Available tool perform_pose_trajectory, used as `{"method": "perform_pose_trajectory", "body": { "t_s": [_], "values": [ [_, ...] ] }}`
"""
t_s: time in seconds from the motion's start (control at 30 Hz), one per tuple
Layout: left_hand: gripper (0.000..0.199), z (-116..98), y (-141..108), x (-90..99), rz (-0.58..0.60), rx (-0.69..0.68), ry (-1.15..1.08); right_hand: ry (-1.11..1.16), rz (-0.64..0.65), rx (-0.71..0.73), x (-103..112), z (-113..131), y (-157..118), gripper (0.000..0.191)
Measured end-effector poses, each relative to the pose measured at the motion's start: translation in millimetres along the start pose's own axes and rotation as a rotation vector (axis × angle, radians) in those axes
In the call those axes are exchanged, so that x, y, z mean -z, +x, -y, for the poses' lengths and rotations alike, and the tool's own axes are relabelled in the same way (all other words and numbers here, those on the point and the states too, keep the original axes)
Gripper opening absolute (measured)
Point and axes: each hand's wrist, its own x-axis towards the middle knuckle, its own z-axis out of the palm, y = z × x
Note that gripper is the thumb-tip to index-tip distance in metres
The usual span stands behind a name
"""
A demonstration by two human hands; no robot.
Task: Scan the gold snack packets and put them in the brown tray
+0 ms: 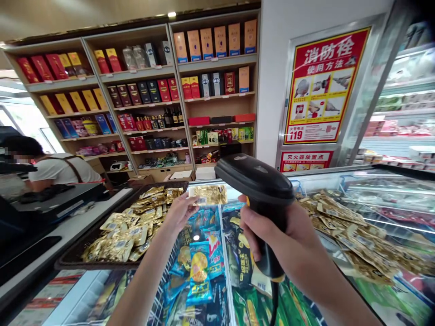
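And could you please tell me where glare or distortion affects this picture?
Head view: reflections streak the glass at right and the red poster; the far-left window looks washed out; the wall shelves lean, apparently from wide-angle distortion; the gold packet in the left hand shines.

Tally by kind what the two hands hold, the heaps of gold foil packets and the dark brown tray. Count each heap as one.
Black handheld scanner, in the right hand: 1
Flat gold foil packet, in the left hand: 1
Left heap of gold foil packets and right heap: 2
Dark brown rectangular tray: 1
Total: 5
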Motion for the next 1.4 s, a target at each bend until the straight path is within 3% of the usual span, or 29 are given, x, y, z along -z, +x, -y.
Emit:
{"method": "perform_pose_trajectory", "body": {
  "t_s": [0.17, 0.3, 0.63, 0.93, 1.13, 1.2, 1.3, 1.4],
  "values": [
    [0.018, -47, -24, 17.4, 0.024, -0.134, -0.066, -0.099, -0.011, -0.064, -10, -15, -1, 0.042],
    [0.018, -61, -32, 18.3, 0.043, -0.205, -0.084, -0.126, 0.017, -0.096, -15, -24, -4, 0.049],
    [0.018, -62, -30, 19.1, 0.024, -0.312, -0.126, -0.213, 0.114, -0.131, -25, -28, -3, 0.049],
    [0.017, -66, -30, 15.6, -0.037, -0.299, -0.126, -0.19, 0.108, -0.122, -26, -33, -1, 0.047],
    [0.023, -50, -30, 26.9, 0.245, -0.121, 0.241, -0.171, 0.079, -0.112, -23, -28, 0, 0.048],
    [0.022, -46, -27, 29.3, 0.255, -0.071, 0.259, -0.194, 0.075, -0.119, -22, -28, 0, 0.046],
    [0.014, -48, -16, 40.5, 0.109, -0.104, 0.056, -0.213, 0.097, -0.122, -20, -28, -1, 0.047],
    [0.021, -53, 2, 66.3, -0.261, -0.231, -0.277, -0.194, 0.102, -0.111, -19, -26, -2, 0.046]
  ]
}}
